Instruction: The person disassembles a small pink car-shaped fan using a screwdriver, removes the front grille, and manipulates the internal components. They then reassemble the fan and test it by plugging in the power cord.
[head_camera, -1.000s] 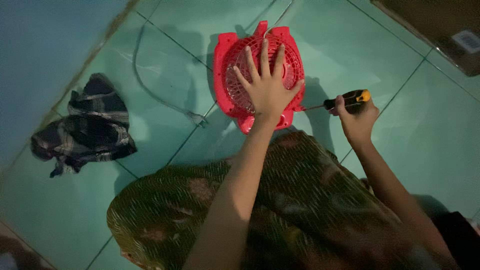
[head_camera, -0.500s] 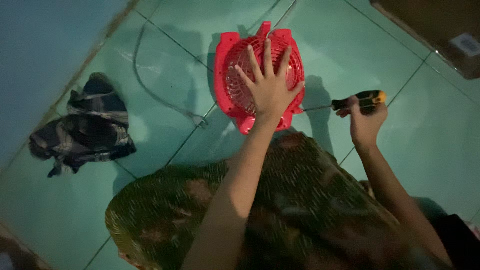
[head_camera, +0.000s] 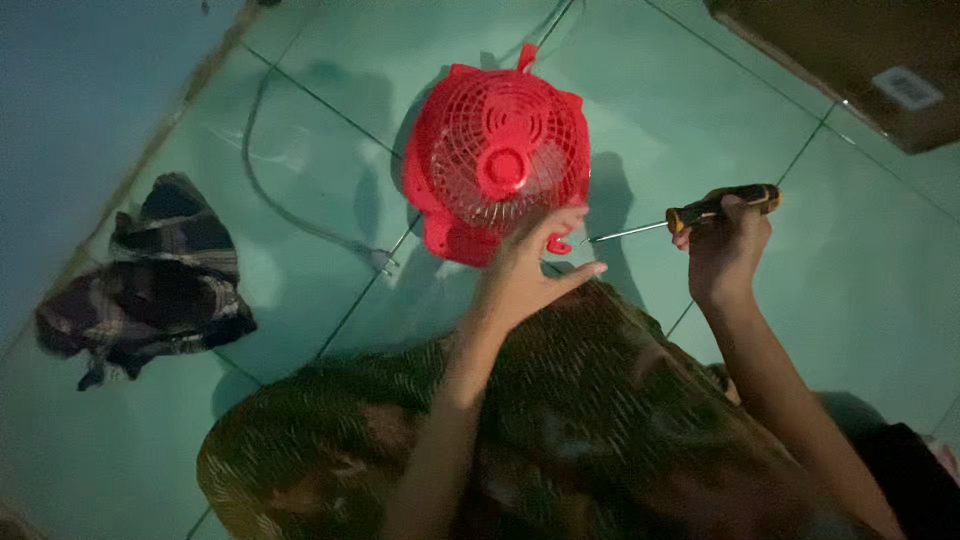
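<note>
A small red fan (head_camera: 498, 150) with a wire grille lies face up on the green tiled floor. My left hand (head_camera: 530, 265) rests at its near edge, fingers spread, touching the grille's lower rim. My right hand (head_camera: 725, 250) grips a screwdriver (head_camera: 700, 213) with a black and orange handle. Its metal shaft points left toward the fan's lower right edge. My lap, covered in dark patterned cloth (head_camera: 520, 430), fills the foreground.
A crumpled dark checked cloth (head_camera: 150, 280) lies on the floor at the left. A thin cord (head_camera: 290, 215) curves across the tiles toward the fan. A brown cardboard box (head_camera: 850, 60) sits at the top right. A wall edge runs along the upper left.
My left hand has slid off the top of the fan grille down to its near edge. The right hand with the screwdriver has shifted slightly and the shaft now points at the fan.
</note>
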